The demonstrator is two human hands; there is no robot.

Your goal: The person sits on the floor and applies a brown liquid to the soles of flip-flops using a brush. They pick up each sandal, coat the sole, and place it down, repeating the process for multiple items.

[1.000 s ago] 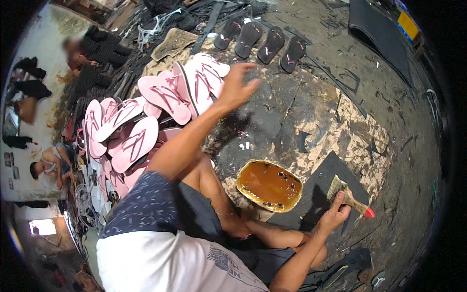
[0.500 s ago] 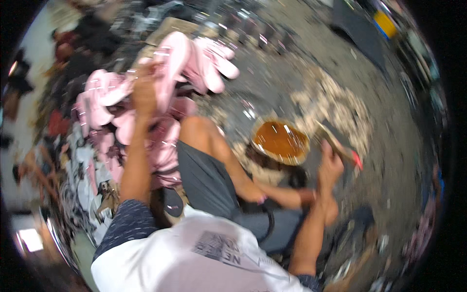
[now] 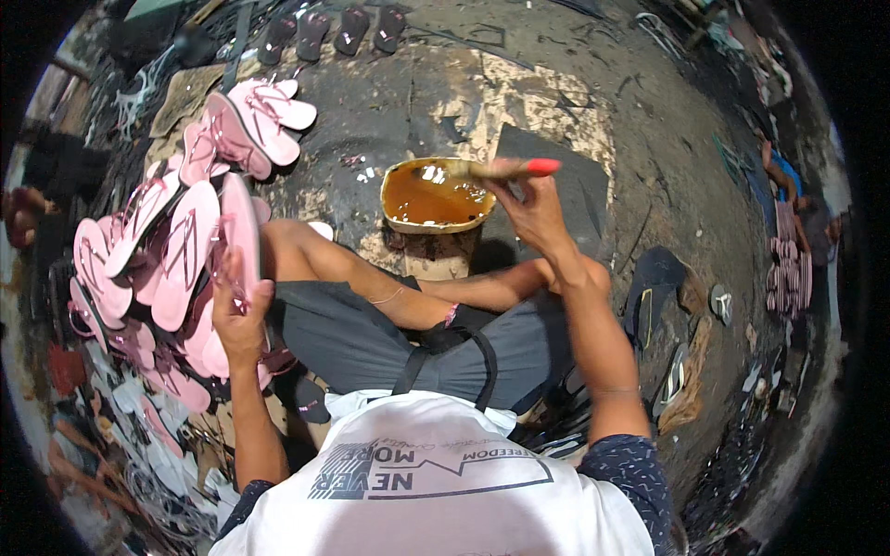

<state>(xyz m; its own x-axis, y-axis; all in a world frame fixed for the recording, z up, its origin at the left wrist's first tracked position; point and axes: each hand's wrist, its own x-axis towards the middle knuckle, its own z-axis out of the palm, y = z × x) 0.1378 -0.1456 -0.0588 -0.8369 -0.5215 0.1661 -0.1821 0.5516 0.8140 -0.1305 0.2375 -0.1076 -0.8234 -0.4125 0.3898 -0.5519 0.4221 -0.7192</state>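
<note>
My left hand (image 3: 243,310) is closed around a pink flip-flop (image 3: 241,232), held on edge beside my left knee. A heap of pink thong flip-flops (image 3: 185,255) lies right behind and left of it. In my right hand (image 3: 538,218) is a brush (image 3: 505,170) with a red handle tip, pinched between the fingers and held nearly level. Its bristle end reaches over the right rim of a bowl (image 3: 431,228) of amber, glue-like liquid. Whether the bristles touch the liquid, I cannot tell. The bowl stands in front of my crossed legs.
Several dark flip-flops (image 3: 352,31) stand in a row at the far edge. A dark flat sheet (image 3: 575,176) lies beyond my right hand. Loose footwear (image 3: 675,375) is on the ground at right, and pale scraps (image 3: 176,445) lie at left.
My left hand, earlier at the heap, has come nearer my body with the flip-flop. My right hand has brought the brush from the bowl's right to over its rim. The view has shifted.
</note>
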